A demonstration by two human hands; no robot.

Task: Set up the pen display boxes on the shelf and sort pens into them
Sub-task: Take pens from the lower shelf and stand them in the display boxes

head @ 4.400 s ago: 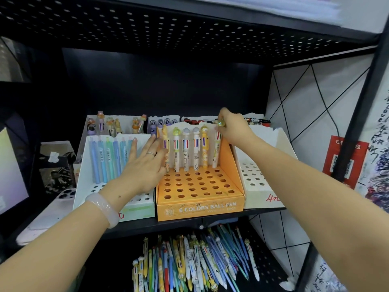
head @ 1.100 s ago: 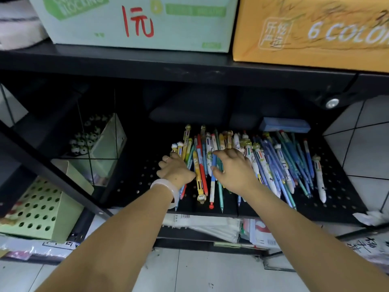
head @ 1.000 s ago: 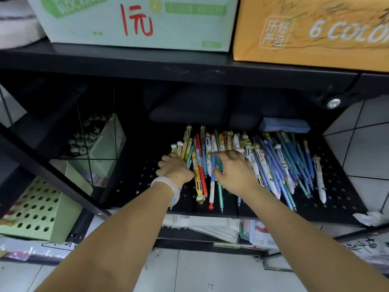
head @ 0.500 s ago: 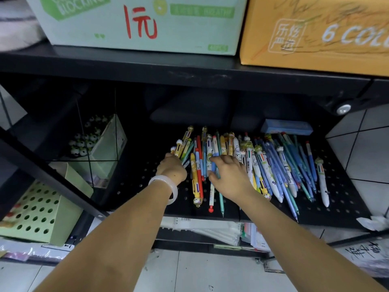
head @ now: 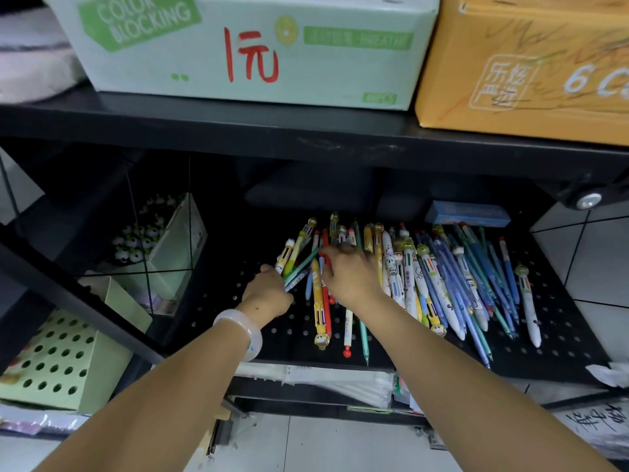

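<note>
1. Left hand (head: pixel 269 294) clenched around thin green and blue pens (head: pixel 299 269), angled loosely; could slide free.
2. Right hand (head: pixel 352 277) spread flat, grasping nothing, on loose multicoloured pens (head: pixel 425 277) heaped across black perforated shelf (head: pixel 558 335); could roll off.

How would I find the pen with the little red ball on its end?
Look at the black shelf with holes under the orange box, where loose pens lie in a heap. Near its front edge, below the right hand, lies a white pen with a red ball tip. The yellow pen on one side and the teal pen on the other lack that ball.
</note>
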